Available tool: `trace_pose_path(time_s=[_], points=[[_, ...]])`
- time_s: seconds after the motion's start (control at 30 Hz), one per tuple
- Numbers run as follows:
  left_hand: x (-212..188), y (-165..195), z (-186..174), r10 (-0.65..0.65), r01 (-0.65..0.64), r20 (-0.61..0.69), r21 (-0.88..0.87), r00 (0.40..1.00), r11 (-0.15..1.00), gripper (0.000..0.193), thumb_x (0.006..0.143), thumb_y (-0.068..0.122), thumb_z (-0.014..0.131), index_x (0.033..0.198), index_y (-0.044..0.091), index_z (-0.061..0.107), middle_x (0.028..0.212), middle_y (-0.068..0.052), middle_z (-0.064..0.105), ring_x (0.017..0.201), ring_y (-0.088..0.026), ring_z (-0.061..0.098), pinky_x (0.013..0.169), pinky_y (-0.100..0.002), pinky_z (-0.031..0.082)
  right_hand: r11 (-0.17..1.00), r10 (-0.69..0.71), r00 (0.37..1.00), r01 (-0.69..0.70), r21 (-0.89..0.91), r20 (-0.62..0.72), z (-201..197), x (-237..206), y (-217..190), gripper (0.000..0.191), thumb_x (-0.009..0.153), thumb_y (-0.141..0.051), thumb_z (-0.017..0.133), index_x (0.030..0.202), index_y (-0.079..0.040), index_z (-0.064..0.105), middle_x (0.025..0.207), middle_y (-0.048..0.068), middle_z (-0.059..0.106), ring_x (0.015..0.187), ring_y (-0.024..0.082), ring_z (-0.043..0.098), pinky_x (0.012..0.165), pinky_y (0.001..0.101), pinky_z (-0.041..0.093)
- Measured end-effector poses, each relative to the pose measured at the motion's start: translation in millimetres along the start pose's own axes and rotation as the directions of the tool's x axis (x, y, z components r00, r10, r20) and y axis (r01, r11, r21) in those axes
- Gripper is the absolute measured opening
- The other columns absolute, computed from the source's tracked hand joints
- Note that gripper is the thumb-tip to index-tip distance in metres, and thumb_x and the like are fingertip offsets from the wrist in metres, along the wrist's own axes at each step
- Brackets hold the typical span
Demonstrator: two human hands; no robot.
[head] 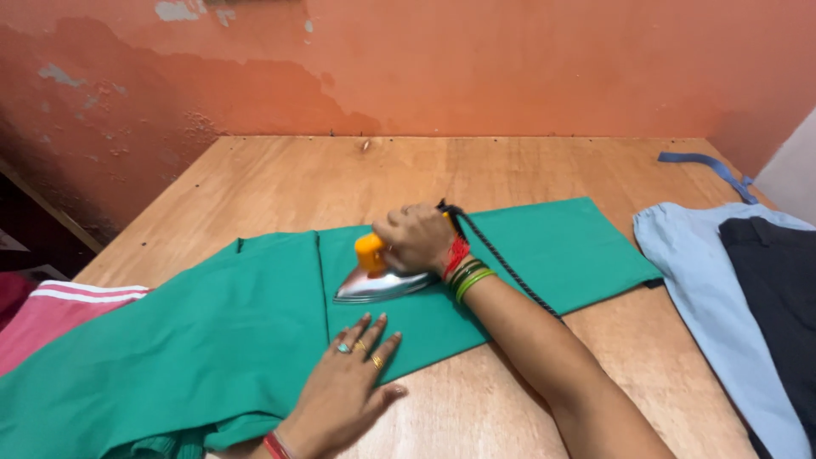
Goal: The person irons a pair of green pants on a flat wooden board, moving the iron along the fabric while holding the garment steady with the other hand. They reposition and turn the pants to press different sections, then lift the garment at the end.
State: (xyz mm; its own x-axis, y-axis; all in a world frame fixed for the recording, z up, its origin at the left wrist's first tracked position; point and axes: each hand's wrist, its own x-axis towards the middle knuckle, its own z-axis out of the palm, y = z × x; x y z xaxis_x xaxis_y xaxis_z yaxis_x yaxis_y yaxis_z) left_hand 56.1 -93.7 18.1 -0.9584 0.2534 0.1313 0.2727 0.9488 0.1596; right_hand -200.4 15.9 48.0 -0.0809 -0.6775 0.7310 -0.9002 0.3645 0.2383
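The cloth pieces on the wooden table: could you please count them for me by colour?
Green cloth under the iron: 1
Pink cloth with white stripes: 1
Light blue cloth: 1
Black cloth: 1
Blue fabric strip by the wall: 1
Total: 5

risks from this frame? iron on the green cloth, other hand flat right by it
1. The left hand lies flat on the green cloth just below the silver, orange-handled iron; its fingertips could get burned.
2. The dark braided cord trails over the right forearm from the right hand; it might snag.
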Motion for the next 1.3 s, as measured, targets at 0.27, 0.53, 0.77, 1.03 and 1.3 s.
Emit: trace_pose_path(time_s=[0.27,0.53,0.77,1.03,1.3], points=[[-8,5,13,0.143,-0.145,-0.085,-0.016,0.986,0.989,0.083,0.099,0.064,0.051,0.151,0.0,0.043,0.159,-0.031,0.029,0.148,-0.047,0.022,0.115,-0.056,0.021,0.909,0.346,0.934,-0.356,-0.218,-0.085,51,49,-35,0.048,0.062,-0.046,0.077,0.092,-0.01,0.065,0.074,0.009,0.064,0.063,0.028,0.067,0.05,0.0428,0.048],[-5,15,-7,0.132,-0.144,-0.166,-0.061,0.977,0.988,0.072,0.09,0.061,0.063,0.13,0.002,0.06,0.14,-0.026,0.055,0.131,-0.046,0.048,0.107,-0.053,0.04,0.989,0.146,0.989,-0.145,-0.039,0.035,12,25,-39,0.02,0.086,-0.033,0.07,0.093,-0.015,0.063,0.073,0.008,0.064,0.064,0.03,0.066,0.057,0.0434,0.05],[-8,14,-28,-0.072,-0.087,-0.475,-0.304,0.877,0.949,0.062,0.08,0.054,0.073,0.103,-0.002,0.059,0.103,-0.022,0.06,0.094,-0.043,0.059,0.076,-0.049,0.049,1.0,0.015,0.994,-0.014,-0.006,0.109,-97,-59,-41,0.022,0.078,-0.034,0.072,0.086,-0.016,0.063,0.067,0.004,0.059,0.06,0.027,0.063,0.053,0.0415,0.048],[2,-12,-5,-0.162,0.08,-0.295,-0.271,0.942,0.959,0.052,0.096,0.042,0.053,0.128,0.002,0.06,0.13,-0.019,0.066,0.121,-0.038,0.059,0.099,-0.046,0.047,0.926,0.27,0.942,-0.196,-0.322,0.201,-161,-127,42,0.021,0.075,-0.033,0.071,0.083,-0.014,0.064,0.069,0.006,0.065,0.063,0.028,0.066,0.053,0.0424,0.05],[12,-28,8,-0.354,0.161,-0.216,-0.601,0.91,0.783,0.077,0.098,0.063,0.032,0.147,0.007,0.049,0.13,-0.015,0.069,0.127,-0.033,0.059,0.106,-0.043,0.044,0.946,0.233,0.96,-0.187,-0.266,0.155,-155,-133,51,0.026,0.068,-0.033,0.073,0.086,-0.014,0.066,0.072,0.005,0.067,0.067,0.027,0.067,0.056,0.0425,0.051]])
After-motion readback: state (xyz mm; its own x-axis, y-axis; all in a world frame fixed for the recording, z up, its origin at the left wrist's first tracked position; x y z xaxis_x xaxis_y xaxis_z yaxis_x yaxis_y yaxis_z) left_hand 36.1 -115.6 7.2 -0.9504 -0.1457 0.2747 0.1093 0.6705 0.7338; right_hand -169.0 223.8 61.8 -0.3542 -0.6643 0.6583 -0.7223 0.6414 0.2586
